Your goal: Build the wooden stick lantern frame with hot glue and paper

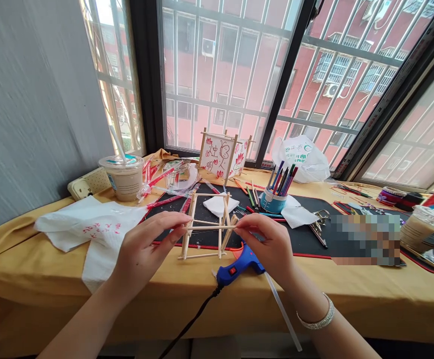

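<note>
A thin wooden stick (210, 228) runs level between my two hands. My left hand (147, 244) pinches its left end between thumb and fingertips. At its other end my right hand (267, 239) has the stick pinched the same way. Just behind stands an open frame of wooden sticks (185, 238), partly covered by the held stick and my fingers; whether the stick touches it I cannot tell. A blue hot glue gun (241, 264) lies below my right hand, with a clear glue stick (282, 311) jutting from its back.
A paper lantern (219, 154) with red drawings stands by the window. Behind the frame are a pen holder (273, 201) and a plastic bag (301, 159). Lidded drink cups (124, 182) stand at both sides. White tissue (86, 224) lies left; a black cord (192, 319) hangs over the front edge.
</note>
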`<state>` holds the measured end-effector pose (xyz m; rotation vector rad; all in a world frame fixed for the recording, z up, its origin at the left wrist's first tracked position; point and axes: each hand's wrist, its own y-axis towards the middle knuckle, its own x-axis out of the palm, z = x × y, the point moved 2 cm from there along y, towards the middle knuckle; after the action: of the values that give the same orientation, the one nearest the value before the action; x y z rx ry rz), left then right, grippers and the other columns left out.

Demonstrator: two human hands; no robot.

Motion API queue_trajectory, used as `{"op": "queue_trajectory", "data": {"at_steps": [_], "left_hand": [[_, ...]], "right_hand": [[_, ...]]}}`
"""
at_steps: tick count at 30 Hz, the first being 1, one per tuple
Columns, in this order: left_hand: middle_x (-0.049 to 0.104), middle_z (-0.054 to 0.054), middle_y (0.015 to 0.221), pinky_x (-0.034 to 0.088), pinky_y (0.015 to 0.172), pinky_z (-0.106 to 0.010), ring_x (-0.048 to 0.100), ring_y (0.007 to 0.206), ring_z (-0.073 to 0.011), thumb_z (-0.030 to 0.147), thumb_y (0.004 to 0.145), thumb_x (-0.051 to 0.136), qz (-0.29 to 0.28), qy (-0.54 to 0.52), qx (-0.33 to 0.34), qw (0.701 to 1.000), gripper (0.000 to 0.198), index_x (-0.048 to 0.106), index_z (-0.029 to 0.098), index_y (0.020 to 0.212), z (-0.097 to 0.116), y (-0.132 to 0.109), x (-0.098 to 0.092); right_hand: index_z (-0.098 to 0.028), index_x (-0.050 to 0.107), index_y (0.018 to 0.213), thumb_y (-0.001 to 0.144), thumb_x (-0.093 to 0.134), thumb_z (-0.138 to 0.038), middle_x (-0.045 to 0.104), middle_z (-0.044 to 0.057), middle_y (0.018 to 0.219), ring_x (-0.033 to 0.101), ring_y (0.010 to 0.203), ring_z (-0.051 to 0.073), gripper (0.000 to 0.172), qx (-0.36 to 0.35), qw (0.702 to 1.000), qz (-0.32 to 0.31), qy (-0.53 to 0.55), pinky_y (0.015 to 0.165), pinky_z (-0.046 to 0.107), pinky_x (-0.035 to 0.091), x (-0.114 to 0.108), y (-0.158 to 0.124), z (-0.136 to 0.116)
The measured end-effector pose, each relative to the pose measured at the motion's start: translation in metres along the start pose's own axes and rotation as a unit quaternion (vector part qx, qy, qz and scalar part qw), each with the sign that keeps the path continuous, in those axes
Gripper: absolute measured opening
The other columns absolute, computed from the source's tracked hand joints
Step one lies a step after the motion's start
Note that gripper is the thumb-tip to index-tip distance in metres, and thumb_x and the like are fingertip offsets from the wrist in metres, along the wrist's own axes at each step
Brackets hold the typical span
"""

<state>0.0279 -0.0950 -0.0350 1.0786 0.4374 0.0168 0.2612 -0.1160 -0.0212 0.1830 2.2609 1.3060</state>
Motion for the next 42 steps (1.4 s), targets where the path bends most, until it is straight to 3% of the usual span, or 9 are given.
{"op": "queue_trajectory", "data": {"at_steps": [13,21,33,42], "left_hand": [[0.071,0.004,0.099,0.052,0.085,-0.023,0.065,0.092,-0.0125,0.02,0.089,0.061,0.004,0.007,-0.005,1.0,0.02,0.066,0.032,0.104,-0.0001,0.0,0.0013],[0.07,0.005,0.099,0.052,0.085,-0.024,0.065,0.091,-0.0122,0.019,0.088,0.061,0.012,-0.003,-0.018,1.0,0.021,0.066,0.032,0.104,-0.0032,-0.0025,0.0009],[0.071,0.0,0.098,0.054,0.082,-0.024,0.065,0.091,-0.0141,0.022,0.087,0.063,0.006,-0.033,-0.041,0.999,0.016,0.068,0.027,0.101,-0.0045,-0.0027,0.0],[0.069,0.001,0.097,0.054,0.082,-0.024,0.064,0.092,-0.0141,0.023,0.087,0.063,0.008,-0.041,-0.059,0.997,0.016,0.067,0.028,0.102,-0.0064,-0.0039,0.0005]], "right_hand": [[-0.022,0.068,0.085,0.088,0.058,-0.012,0.064,0.006,0.088,0.065,0.082,0.017,0.014,-0.051,0.998,0.0,-0.023,0.073,0.031,0.057,-0.0006,0.0025,0.001],[-0.022,0.07,0.085,0.086,0.06,-0.01,0.072,0.008,0.098,0.069,0.092,0.019,0.015,-0.002,0.999,-0.012,0.051,0.081,0.033,0.058,0.002,0.0011,0.0045],[-0.022,0.07,0.083,0.083,0.063,-0.015,0.073,0.008,0.098,0.07,0.094,0.021,0.01,0.089,0.987,-0.021,0.132,0.073,0.031,0.062,0.0056,-0.0025,0.0079],[-0.022,0.069,0.081,0.081,0.063,-0.008,0.072,0.006,0.094,0.07,0.088,0.017,0.015,0.071,0.989,-0.02,0.13,0.073,0.027,0.062,0.0046,0.0018,0.0028]]}}
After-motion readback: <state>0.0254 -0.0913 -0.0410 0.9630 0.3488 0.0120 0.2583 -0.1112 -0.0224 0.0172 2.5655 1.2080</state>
